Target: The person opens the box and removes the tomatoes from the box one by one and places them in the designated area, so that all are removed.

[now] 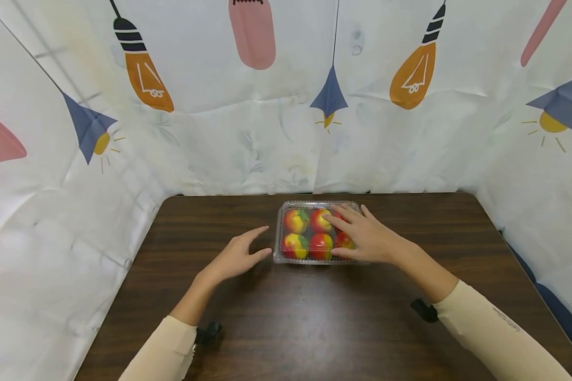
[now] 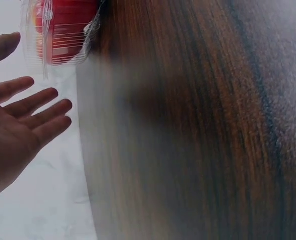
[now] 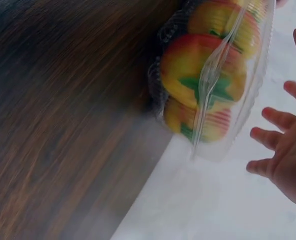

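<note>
A clear plastic clamshell box (image 1: pixel 314 262), lid closed, lies toward the far side of the table. Inside it are several red and yellow fruits (image 1: pixel 321 246) with green leafy tops. My left hand (image 1: pixel 237 257) hovers just left of the box, fingers extended and thumb spread, holding nothing. Over the box's right end reaches my right hand (image 1: pixel 369 237), its fingers spread, hiding some of the fruits in the head view. Seen from the right wrist, a gap separates those fingers (image 3: pixel 280 119) from the box wall (image 3: pixel 260 75).
The dark wood table (image 1: pixel 305 317) carries the box near its back edge. White printed cloth (image 1: pixel 267 143) hangs behind and on both sides. Black straps with small devices (image 1: pixel 208 333) sit at both wrists. Something dark blue (image 1: pixel 560 317) shows beyond the table's right edge.
</note>
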Tool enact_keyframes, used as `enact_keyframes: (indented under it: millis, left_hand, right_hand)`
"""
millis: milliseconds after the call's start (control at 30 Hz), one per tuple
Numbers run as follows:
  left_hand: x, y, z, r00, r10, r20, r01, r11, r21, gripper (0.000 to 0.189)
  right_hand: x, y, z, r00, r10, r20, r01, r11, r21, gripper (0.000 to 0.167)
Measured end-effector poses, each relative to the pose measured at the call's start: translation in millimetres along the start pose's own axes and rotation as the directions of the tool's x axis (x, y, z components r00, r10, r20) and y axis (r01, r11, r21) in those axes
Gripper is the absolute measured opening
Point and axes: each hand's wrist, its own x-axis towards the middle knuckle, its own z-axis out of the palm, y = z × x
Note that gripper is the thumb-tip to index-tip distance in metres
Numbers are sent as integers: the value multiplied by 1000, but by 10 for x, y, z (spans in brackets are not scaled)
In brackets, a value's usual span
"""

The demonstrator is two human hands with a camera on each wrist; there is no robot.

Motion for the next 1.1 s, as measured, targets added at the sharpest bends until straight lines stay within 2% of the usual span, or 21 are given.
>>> enact_keyframes:
  millis: [167,267,400,600,867,1100]
  left_hand:
    - [28,-39,35,1000,23,-6,-23,994,-106,64]
    - [41,-45,51,1000,25,0,-24,980,-198,60]
    - [53,-46,65,1000,-7,16,11,955,-296,56]
    - [74,-44,85,998,-47,40,58,925,-375,52]
    - [100,-79,114,987,-105,122,155,825,-544,48]
    - [107,-87,111,975,-136,175,216,761,-612,45]
  right_hand:
    - [95,-60,25,998,-58,-2,58,998,8,83]
    - [148,-101,34,996,-91,-5,91,996,10,82]
    - [207,-153,47,991,-130,-8,131,991,21,79]
    - [282,-220,69,988,-152,20,150,985,84,80]
    - [413,-333,113,974,-228,16,227,973,52,75]
    - [515,-416,143,958,-287,18,287,958,27,64]
